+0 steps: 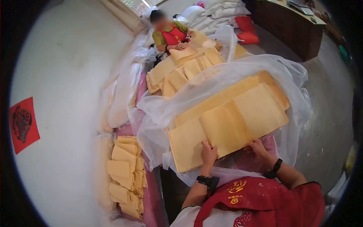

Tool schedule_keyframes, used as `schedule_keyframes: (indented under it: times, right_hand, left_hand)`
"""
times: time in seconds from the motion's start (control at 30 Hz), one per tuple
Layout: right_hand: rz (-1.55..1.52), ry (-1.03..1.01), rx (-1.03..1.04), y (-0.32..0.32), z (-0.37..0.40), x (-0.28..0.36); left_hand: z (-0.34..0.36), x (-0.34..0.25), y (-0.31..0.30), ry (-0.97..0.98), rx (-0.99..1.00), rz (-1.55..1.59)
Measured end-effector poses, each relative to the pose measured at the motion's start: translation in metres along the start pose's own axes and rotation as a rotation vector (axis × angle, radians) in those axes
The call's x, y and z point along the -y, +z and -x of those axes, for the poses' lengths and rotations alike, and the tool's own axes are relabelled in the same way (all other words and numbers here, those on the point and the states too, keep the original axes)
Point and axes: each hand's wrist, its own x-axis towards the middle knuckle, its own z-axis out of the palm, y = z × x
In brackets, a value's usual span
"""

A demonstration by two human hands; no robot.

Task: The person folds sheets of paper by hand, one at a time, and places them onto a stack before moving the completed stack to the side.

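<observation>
A wide stack of thin yellow sheets lies in front of me on translucent plastic. Across its middle rests a darker yellow sheet, with lighter sheet surface showing on both sides. My left hand pinches the near edge of the darker sheet close to its left corner. At the near right corner, my right hand holds the same edge between thumb and fingers, some of which are hidden below it. Both wrists wear black bands.
Folded yellow sheets are piled at the left on a pink surface. Across the table, a co-worker in a red apron handles another sheet pile. Clear plastic film surrounds my stack. White sacks and a brown desk stand behind.
</observation>
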Motion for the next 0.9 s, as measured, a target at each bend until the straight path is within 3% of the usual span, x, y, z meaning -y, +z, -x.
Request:
schedule_keyframes:
  times: [0.1, 0.17, 0.2, 0.27, 0.3, 0.37, 0.4, 0.47, 0.6, 0.67, 0.7, 0.77, 0.9]
  right_hand:
    - [0.086, -0.002, 0.005, -0.005, 0.001, 0.002]
    - [0.049, -0.130, 0.072, -0.019, -0.014, -0.014]
    - [0.050, -0.139, 0.069, -0.019, -0.011, -0.013]
    - [0.419, -0.087, 0.239, -0.016, 0.004, 0.000]
    - [0.418, -0.093, 0.234, -0.006, 0.018, 0.011]
    - [0.974, -0.381, 0.572, 0.024, 0.042, 0.036]
    - [0.977, -0.387, 0.560, 0.034, 0.039, 0.037]
    - [1.085, -0.968, 0.504, 0.048, 0.022, 0.028]
    - [1.317, -0.923, 0.381, 0.066, -0.025, 0.009]
    - [1.532, -1.147, -0.121, 0.073, -0.037, 0.015]
    - [1.548, -1.170, -0.231, 0.069, -0.040, 0.017]
    - [1.509, -1.155, -0.188, 0.045, -0.048, 0.027]
    - [1.467, -1.091, -0.136, -0.036, -0.056, 0.044]
  left_hand:
    - [-0.015, 0.026, 0.023, -0.097, -0.011, 0.267]
    - [-0.028, 0.027, 0.015, -0.482, 0.243, 1.233]
    - [-0.030, 0.014, 0.005, -0.473, 0.247, 1.237]
    - [-0.030, -0.023, -0.020, -0.501, 0.372, 1.403]
    - [-0.034, -0.025, -0.022, -0.494, 0.378, 1.404]
    - [-0.044, -0.032, -0.022, -0.436, 0.514, 1.373]
    - [-0.047, -0.039, -0.022, -0.426, 0.525, 1.374]
    - [-0.047, -0.053, -0.024, -0.359, 0.485, 1.332]
    - [-0.048, -0.079, -0.039, -0.342, 0.447, 1.379]
    - [-0.048, -0.106, -0.060, -0.224, 0.403, 1.499]
    - [-0.048, -0.118, -0.071, -0.222, 0.411, 1.499]
    - [-0.048, -0.139, -0.097, -0.034, 0.409, 1.565]
    - [-0.049, -0.150, -0.141, 0.126, 0.362, 1.548]
